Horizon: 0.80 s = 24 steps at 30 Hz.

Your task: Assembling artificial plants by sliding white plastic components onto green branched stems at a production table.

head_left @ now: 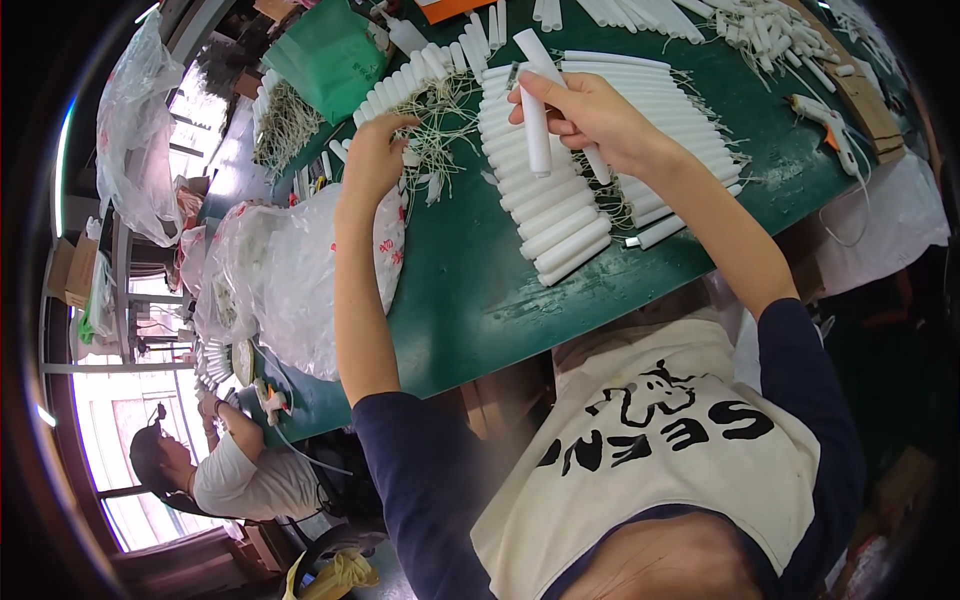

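My right hand [612, 118] is closed around two slim white tubes [537, 135], held crosswise over the table. The second tube runs behind the first and comes out below my fingers. My left hand [374, 160] is at the left, fingers apart and partly curled, with no object visible in it. It is beside a tangle of thin pale wires [436, 135] that trail from a row of white tubes [420, 68]. Beneath my right hand, many more white tubes [565, 225] lie side by side in two columns, wires at their ends.
A glue gun [835, 130] lies at the right of the green table [450, 330]. Clear plastic bags [270, 270] bulge over its left edge. A green bag [325, 60] and wire bundles [285, 125] are at the far left. Another person [250, 470] works at the lower left.
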Tool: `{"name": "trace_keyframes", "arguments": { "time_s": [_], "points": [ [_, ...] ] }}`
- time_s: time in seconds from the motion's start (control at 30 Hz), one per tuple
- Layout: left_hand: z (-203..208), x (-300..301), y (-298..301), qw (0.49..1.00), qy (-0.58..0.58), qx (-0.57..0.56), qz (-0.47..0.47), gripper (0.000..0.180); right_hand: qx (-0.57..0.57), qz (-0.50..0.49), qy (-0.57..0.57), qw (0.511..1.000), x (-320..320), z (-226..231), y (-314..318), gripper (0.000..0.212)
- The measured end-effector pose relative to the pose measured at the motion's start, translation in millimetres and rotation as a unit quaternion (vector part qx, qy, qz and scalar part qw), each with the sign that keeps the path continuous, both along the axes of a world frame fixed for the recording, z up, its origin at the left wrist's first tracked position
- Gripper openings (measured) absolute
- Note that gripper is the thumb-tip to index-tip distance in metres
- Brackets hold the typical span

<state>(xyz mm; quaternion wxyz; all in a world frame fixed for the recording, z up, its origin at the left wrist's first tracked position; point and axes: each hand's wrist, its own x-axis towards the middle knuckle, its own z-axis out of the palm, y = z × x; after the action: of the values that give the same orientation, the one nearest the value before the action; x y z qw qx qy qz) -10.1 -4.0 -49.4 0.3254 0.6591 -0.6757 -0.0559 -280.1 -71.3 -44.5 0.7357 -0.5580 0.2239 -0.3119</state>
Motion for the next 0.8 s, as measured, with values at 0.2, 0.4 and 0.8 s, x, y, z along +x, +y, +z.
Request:
{"name": "trace_keyframes", "arguments": {
  "time_s": [0.2, 0.4, 0.8],
  "points": [
    [-42, 42, -1, 0.961, -0.269, 0.057, -0.014, 0.023, -0.030, 0.022, -0.019, 0.999, -6, 1, 1, 0.038],
    [-23, 41, 0, 0.974, -0.217, -0.007, 0.064, 0.024, -0.052, 0.028, 0.006, 0.998, -15, 0, -10, 0.038],
    [60, -23, 25, 0.997, 0.065, 0.007, -0.029, 0.032, -0.124, 0.066, 0.007, 0.990, -11, 15, 7, 0.038]
  ]
}}
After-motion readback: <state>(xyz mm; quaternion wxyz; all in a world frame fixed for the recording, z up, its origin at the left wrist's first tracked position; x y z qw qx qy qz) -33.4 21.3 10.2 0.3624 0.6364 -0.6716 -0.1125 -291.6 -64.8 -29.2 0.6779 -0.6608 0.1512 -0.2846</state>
